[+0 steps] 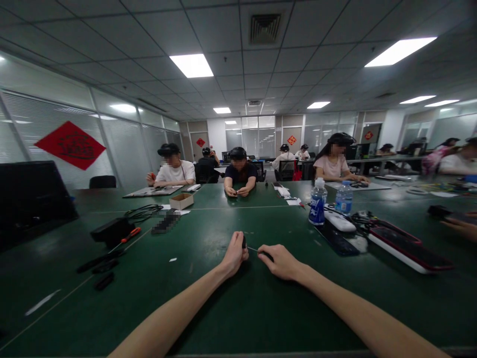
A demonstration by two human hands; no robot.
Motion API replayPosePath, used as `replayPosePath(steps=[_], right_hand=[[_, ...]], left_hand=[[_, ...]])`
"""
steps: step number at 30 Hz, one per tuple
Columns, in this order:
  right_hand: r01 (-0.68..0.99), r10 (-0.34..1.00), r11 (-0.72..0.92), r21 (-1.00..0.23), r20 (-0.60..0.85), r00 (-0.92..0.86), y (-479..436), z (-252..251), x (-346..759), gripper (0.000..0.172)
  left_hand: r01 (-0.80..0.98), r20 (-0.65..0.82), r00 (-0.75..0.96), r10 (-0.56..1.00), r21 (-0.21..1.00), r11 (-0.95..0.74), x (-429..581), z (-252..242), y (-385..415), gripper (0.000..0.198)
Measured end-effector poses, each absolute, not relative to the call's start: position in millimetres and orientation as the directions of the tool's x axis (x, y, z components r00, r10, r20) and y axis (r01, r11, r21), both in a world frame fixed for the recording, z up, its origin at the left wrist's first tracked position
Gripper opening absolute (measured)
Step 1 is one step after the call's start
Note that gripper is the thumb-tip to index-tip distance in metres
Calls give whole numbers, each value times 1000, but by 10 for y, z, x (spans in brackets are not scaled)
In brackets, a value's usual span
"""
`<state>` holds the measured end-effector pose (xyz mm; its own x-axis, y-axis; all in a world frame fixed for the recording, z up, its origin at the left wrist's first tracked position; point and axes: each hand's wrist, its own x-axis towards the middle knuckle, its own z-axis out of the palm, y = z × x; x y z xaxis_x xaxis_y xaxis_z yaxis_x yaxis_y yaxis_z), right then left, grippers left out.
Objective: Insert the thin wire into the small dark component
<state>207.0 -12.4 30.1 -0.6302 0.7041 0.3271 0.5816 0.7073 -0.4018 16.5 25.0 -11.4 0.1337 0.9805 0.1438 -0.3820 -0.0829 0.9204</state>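
My left hand is closed around a small black object, whose kind I cannot make out because the fingers cover most of it. Just to the right, my right hand pinches a screwdriver. Its thin metal shaft points left at the black object, and the dark handle is mostly hidden in the palm. Whether the tip touches the object is too small to tell. Both hands are held low over the green table, near its middle.
On the left lie an orange-handled screwdriver, a black box-shaped device, small black parts and an open cardboard box. To the right stand two bottles, beside phones and a white-cased device. Several people sit across the table.
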Motion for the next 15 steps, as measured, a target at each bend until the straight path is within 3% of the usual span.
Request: replayPosePath(steps=[15], right_hand=[[589,718,692,-418,311,-623,-122,284,2048,32]], left_hand=[[-362,143,133,981,928,-86,158,-103,234,35]])
